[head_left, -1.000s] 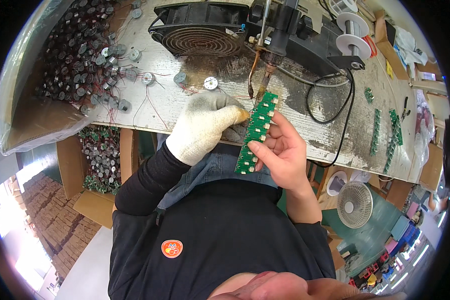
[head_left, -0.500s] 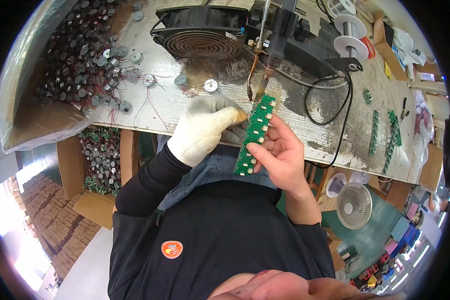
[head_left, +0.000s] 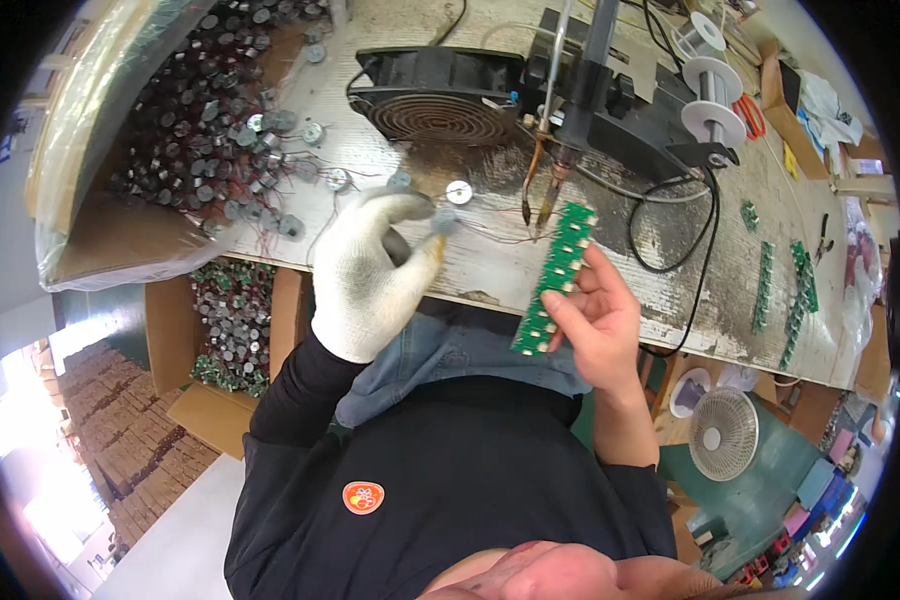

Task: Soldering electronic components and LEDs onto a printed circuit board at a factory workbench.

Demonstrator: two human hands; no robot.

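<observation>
My left hand [head_left: 370, 270], in a white knit glove with greyed fingertips, is over the table's front edge. Its thumb and fingers are apart, and I see nothing gripped between them. By the thumb tip is a small blurred grey piece, perhaps a motor, and thin red wires [head_left: 500, 232] run from there toward the board strip. In my bare right hand [head_left: 602, 315], thumb and fingers pinch a green circuit board strip [head_left: 560, 268] with small white connectors, held at a slant. Just beyond its upper end are the soldering iron's tip [head_left: 547, 212] and a thin copper-coloured tube [head_left: 530, 190].
A pile of small motors with wires [head_left: 205, 130] covers the table's left. A black fan [head_left: 435, 100] stands at the back, beside solder spools [head_left: 713, 90]. More board strips [head_left: 798, 290] and pliers [head_left: 823, 240] lie right. A cardboard box [head_left: 285, 310] of wired boards is below left.
My left hand has drawn back left from the strip, and its thumb and fingers have spread. The right hand still holds the strip. The whole view has shifted slightly.
</observation>
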